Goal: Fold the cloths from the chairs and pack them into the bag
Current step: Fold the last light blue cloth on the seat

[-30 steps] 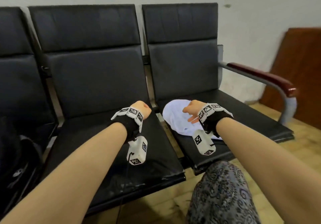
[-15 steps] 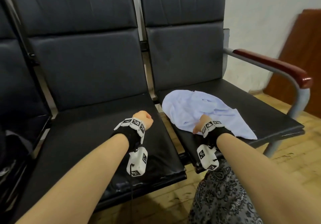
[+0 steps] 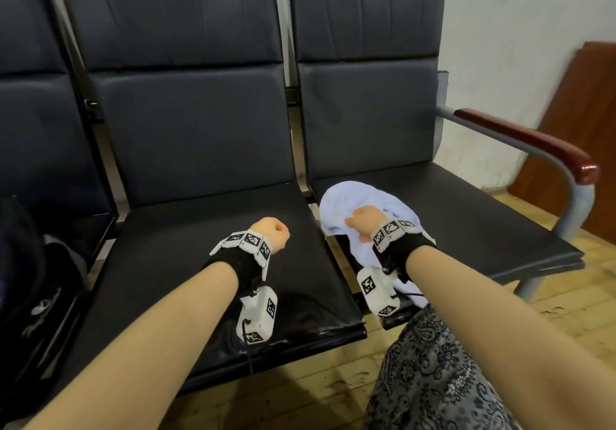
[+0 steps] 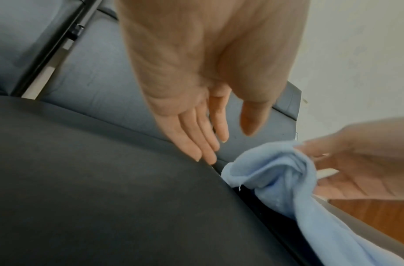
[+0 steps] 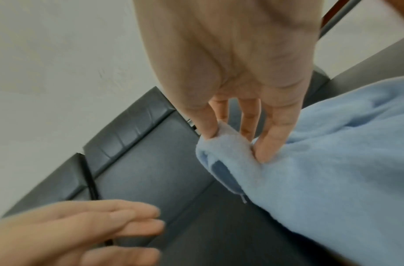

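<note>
A light blue cloth (image 3: 343, 196) lies crumpled on the left part of the right-hand seat (image 3: 483, 216), one end drooping over the front edge. My right hand (image 3: 363, 219) is on it. In the right wrist view the right hand (image 5: 235, 142) pinches a raised fold of the cloth (image 5: 333, 153) between thumb and fingers. My left hand (image 3: 271, 229) hovers over the middle seat (image 3: 200, 263), holding nothing. The left wrist view has the left hand (image 4: 219, 140) with fingers straight, just left of the cloth (image 4: 276, 172). A dark bag (image 3: 36, 283) sits on the far-left seat.
Three black padded chairs stand joined in a row against a white wall. A metal armrest with a red-brown top (image 3: 533, 143) bounds the right seat. A wooden board (image 3: 586, 113) leans at the far right. My patterned knee (image 3: 433, 379) is near the seat front.
My right hand moved from the cloth's near edge onto its left part and took hold of a fold; the cloth is more bunched. The left hand stays over the middle seat.
</note>
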Demonstrator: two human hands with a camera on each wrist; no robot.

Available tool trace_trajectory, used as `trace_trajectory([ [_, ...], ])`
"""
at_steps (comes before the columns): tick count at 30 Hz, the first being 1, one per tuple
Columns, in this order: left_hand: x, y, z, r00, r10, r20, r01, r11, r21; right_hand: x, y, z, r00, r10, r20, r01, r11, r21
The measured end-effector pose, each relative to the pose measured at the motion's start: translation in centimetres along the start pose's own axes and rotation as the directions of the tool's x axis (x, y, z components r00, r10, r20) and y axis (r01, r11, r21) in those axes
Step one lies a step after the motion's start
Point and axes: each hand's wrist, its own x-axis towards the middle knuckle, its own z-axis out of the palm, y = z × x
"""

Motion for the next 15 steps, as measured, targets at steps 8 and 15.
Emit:
trace_trajectory([
  [8, -4.5, -2.6, -2.3, 0.962, 0.057, 0.266, -0.059, 0.998, -0.003, -4.6, -8.5, 5.1, 0.91, -0.328, 0.255, 0.148, 0.829, 0.539],
  [15, -7.8, -9.8, -4.8, 0.996, -0.031, 0.081, 0.048, 0.975, -0.215, -6.8, -13.4, 12.8, 0.836, -0.44, 0.329, 0.093, 0.703, 0.705],
])
